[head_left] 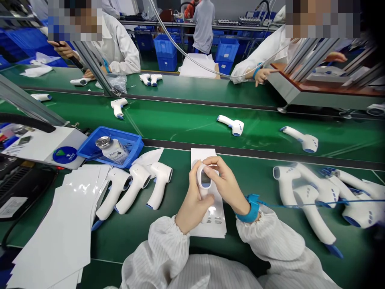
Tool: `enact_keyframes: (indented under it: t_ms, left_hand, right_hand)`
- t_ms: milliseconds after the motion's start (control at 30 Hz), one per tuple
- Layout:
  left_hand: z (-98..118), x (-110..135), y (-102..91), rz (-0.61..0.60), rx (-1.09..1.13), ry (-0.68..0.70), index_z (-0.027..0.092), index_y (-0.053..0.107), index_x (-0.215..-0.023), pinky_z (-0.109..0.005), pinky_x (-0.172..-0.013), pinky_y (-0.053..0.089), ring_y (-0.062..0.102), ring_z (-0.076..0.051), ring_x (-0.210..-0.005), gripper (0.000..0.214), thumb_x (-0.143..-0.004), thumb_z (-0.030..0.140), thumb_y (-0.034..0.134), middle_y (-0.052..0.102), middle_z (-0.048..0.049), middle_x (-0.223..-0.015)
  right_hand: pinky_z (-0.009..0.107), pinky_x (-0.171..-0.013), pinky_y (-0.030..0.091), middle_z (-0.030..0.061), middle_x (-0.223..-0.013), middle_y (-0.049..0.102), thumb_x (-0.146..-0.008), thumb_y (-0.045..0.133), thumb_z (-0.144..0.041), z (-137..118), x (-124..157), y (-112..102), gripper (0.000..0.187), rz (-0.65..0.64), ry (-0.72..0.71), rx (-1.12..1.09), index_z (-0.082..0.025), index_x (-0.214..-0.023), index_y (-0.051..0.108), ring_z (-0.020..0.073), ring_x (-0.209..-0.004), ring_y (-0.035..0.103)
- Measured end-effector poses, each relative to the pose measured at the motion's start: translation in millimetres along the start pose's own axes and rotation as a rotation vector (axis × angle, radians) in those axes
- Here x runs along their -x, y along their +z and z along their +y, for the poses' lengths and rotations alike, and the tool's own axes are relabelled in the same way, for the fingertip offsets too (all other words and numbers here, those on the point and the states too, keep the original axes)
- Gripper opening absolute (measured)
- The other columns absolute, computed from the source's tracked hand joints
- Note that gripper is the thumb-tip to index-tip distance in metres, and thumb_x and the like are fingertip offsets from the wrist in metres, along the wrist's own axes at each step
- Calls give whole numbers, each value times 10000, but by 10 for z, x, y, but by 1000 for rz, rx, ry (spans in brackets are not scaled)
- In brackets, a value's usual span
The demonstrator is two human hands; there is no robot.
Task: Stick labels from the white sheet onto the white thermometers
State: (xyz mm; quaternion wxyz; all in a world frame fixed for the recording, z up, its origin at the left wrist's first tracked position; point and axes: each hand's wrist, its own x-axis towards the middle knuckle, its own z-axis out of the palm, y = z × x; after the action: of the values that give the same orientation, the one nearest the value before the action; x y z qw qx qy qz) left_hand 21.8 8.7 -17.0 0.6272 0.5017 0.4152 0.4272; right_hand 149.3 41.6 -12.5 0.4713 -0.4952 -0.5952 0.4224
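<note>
Both hands meet over the near edge of the green table (144, 233), sleeves of ribbed white cloth gathered at the cuffs. The left hand (192, 202) curls round the lower body of a white thermometer gun (204, 180), thumb up its side. The right hand (226, 185) wraps it from the other side, fingertips hooked over the rounded top, so the gun sits upright between the two palms. On its face is a dark striped patch, perhaps a barcode, too small to read.

A blue wrist strap (251, 208) rings the right wrist. Under the hands lies a flat white pouch (214, 224) with faint grey print.

To the left, three glossy plastic guns (136, 186) lie side by side next to loose white sheets (60, 233); to the right is a heap of guns (319, 196). Further off, a blue tray (90, 147) holds a metal-capped jar (112, 149), its label illegible. Beyond, single guns ride the green belt (186, 120), with white-coated co-workers (120, 48) on its far side.
</note>
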Motion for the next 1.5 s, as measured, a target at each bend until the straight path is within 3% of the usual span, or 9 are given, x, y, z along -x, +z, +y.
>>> enact_keyframes:
  t_ms: [167,367,467,733,867,1000,1100,1267,1500]
  left_hand:
    - [76,-17,-55,-9,122,-69,290,64,-1506,-427,-982,465,542,-273,-1188,1004,-684,25,575,436,-118,-1379]
    - [103,-134,-225,34,135,-69,356,-96,-1507,-457,-1028,412,441,-293,-1308,1069,-746,180,634,381,-108,-1460]
    - [82,-174,-308,209,-37,-131,308,-30,-1518,-473,-1146,226,211,-260,-1447,896,-846,274,561,274,-121,-1532]
    - [103,9,-496,207,-114,-257,308,291,-1445,-476,-1114,274,358,-276,-1359,596,-900,440,494,431,-112,-1393]
    - [27,30,-575,239,-92,-266,263,450,-1344,-454,-1094,314,428,-276,-1301,501,-882,440,528,521,-110,-1287]
    - [-52,-159,-510,297,97,-193,220,476,-1313,-403,-1078,352,508,-241,-1232,462,-901,427,503,588,-98,-1206]
    - [-62,-327,-413,238,354,-201,186,395,-1379,-380,-1001,436,573,-232,-1150,533,-919,445,471,618,-111,-1140]
    - [103,-268,-248,-222,444,-279,280,136,-1491,-322,-511,551,646,-197,-662,828,-834,423,619,594,-41,-884]
    - [443,76,-49,-57,77,-255,433,-96,-1490,-289,-463,568,584,-127,-592,899,-884,375,565,532,0,-918]
  right_hand:
    - [421,-1088,375,68,-1388,421,-797,679,-319,29,136,23,600,-204,131,-24,-287,-1324,395,226,-1282,445]
    - [310,-697,536,42,-920,671,-914,489,-355,120,-95,19,260,-506,326,41,-198,-1120,507,183,-810,659]
    - [309,-613,498,25,-789,668,-905,503,-380,162,-691,72,261,-267,253,525,-194,-1088,501,195,-669,643]
    - [466,-1071,284,229,-1381,432,-826,624,-245,405,-1963,-188,529,190,239,769,-96,-1287,411,339,-1377,279]
    - [544,-998,326,323,-1312,432,-759,640,-166,556,-1850,-627,554,324,396,765,-23,-1238,402,411,-1292,364]
    - [409,-913,436,178,-1182,579,-737,633,-163,521,-1562,-857,468,149,336,657,-90,-1169,470,284,-1090,554]
    - [299,-855,475,33,-1068,641,-687,661,-120,384,-1166,-751,471,-125,217,525,-156,-1139,532,187,-964,607]
    - [342,-897,479,44,-1114,591,-768,645,-138,149,-474,-389,413,-450,-168,215,-219,-1155,525,194,-1012,580]
    - [411,-941,489,78,-1201,552,-891,579,-261,-56,-253,-249,375,-397,-350,227,-278,-1245,457,230,-1107,555]
